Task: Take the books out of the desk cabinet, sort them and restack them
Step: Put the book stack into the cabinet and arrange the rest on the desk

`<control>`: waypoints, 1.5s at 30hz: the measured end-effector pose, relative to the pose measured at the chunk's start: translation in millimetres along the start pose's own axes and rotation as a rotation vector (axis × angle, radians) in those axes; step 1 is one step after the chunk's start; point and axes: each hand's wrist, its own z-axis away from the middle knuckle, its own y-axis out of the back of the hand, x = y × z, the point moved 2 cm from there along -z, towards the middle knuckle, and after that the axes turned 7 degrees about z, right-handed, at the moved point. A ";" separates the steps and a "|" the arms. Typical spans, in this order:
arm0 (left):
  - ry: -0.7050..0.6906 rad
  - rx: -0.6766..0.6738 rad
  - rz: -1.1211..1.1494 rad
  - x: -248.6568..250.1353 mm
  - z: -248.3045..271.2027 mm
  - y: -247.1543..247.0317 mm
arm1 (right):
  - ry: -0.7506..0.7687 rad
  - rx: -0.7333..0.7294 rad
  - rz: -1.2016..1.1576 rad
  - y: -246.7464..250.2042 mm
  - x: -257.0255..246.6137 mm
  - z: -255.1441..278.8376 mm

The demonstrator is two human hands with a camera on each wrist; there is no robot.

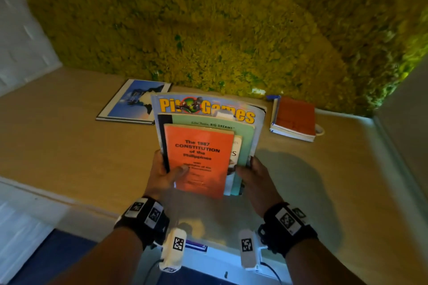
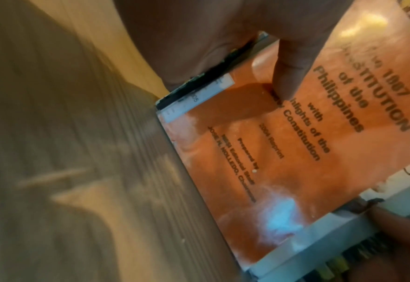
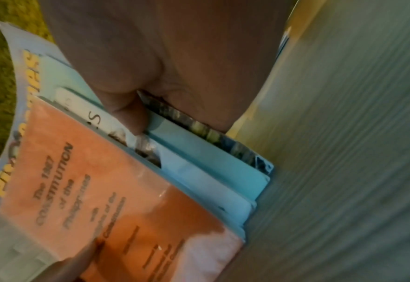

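I hold a stack of books above the wooden desk (image 1: 69,146) with both hands. On top is an orange Constitution book (image 1: 199,159) (image 2: 283,152) (image 3: 117,200). Under it lie a white book, a pale green Big Dreams book (image 1: 245,143) (image 3: 199,152) and a large Pit Games magazine (image 1: 206,106) (image 3: 27,63). My left hand (image 1: 166,173) grips the stack's left edge, its thumb (image 2: 288,76) pressed on the orange cover. My right hand (image 1: 252,173) grips the right edge, with the thumb (image 3: 129,114) on the white and green books. The fingers underneath are hidden.
A blue picture book (image 1: 136,102) lies flat at the back left of the desk. At the back right, a red-covered book (image 1: 295,118) rests on papers. A yellow-green moss wall (image 1: 220,18) stands behind the desk. Pale panels flank both sides.
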 end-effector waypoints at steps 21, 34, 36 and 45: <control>0.040 0.017 -0.009 6.3 27.5 -4.9 | 0.091 0.193 0.115 -29.4 14.1 16.0; 0.165 -0.097 -0.364 -22.3 189.7 80.2 | -0.080 0.321 0.082 -80.7 52.7 216.8; 0.226 -0.073 -0.360 -52.9 228.5 110.0 | -0.153 0.327 0.064 -100.1 82.4 257.6; 0.510 -0.130 -0.652 -174.4 326.1 162.2 | -0.475 0.294 0.063 -126.7 229.0 352.3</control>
